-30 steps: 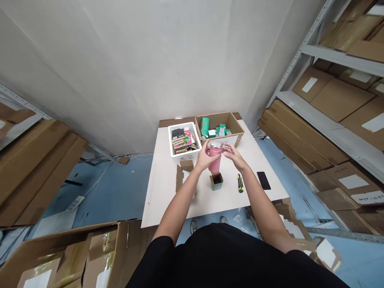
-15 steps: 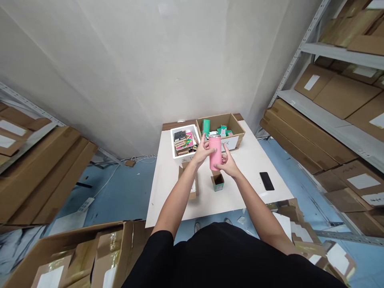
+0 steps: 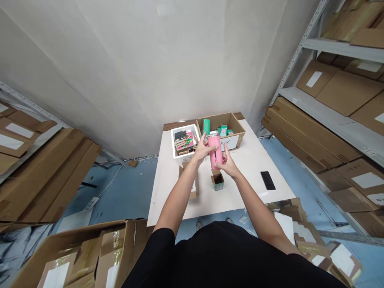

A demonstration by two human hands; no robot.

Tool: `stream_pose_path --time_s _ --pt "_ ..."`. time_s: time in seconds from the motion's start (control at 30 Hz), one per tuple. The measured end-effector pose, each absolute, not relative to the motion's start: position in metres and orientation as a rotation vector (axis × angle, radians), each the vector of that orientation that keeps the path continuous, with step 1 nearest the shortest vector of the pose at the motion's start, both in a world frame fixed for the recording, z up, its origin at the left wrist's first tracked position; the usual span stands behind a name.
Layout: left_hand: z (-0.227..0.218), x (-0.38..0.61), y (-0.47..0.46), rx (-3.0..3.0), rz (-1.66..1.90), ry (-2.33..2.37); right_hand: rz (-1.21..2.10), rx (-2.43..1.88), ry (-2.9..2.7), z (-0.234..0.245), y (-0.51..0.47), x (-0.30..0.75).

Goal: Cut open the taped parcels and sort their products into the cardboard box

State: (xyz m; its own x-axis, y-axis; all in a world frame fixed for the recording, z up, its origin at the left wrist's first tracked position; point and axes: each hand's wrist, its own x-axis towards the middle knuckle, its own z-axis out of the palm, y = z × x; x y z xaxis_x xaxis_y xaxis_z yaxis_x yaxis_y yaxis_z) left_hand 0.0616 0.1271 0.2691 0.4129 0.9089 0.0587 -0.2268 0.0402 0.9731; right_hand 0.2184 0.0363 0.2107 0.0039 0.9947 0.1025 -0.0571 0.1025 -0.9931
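A pink tumbler [image 3: 215, 152] with a metallic rim is held up over the table between both hands. My left hand [image 3: 203, 149] is closed around its upper left side. My right hand [image 3: 228, 163] grips its lower right side, fingers partly behind it. Dark marks show on the tumbler's front. Just below it stands a small green box [image 3: 219, 185], open at the top with a brown flap raised. An open brown carton [image 3: 194, 188] lies to the left, partly covered by my left forearm.
At the table's back are a white bin [image 3: 176, 154] with assorted small boxes and a cardboard box [image 3: 239, 138] holding green boxes. A black phone [image 3: 268, 180] lies on the right. Carton-laden shelves [image 3: 324, 108] flank the table; a large open carton [image 3: 126, 244] stands front left.
The tumbler has been turned in my hands, so dark marks now show on its front. Both hands still hold it in nearly the same place.
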Motion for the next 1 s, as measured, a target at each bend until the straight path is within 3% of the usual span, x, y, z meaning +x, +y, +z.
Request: stream_pose_path --time_s 1.0 --pt "0.263 0.077 0.131 1.322 0.968 0.799 1.064 -1.188 -1.124 0.194 0.039 0.227"
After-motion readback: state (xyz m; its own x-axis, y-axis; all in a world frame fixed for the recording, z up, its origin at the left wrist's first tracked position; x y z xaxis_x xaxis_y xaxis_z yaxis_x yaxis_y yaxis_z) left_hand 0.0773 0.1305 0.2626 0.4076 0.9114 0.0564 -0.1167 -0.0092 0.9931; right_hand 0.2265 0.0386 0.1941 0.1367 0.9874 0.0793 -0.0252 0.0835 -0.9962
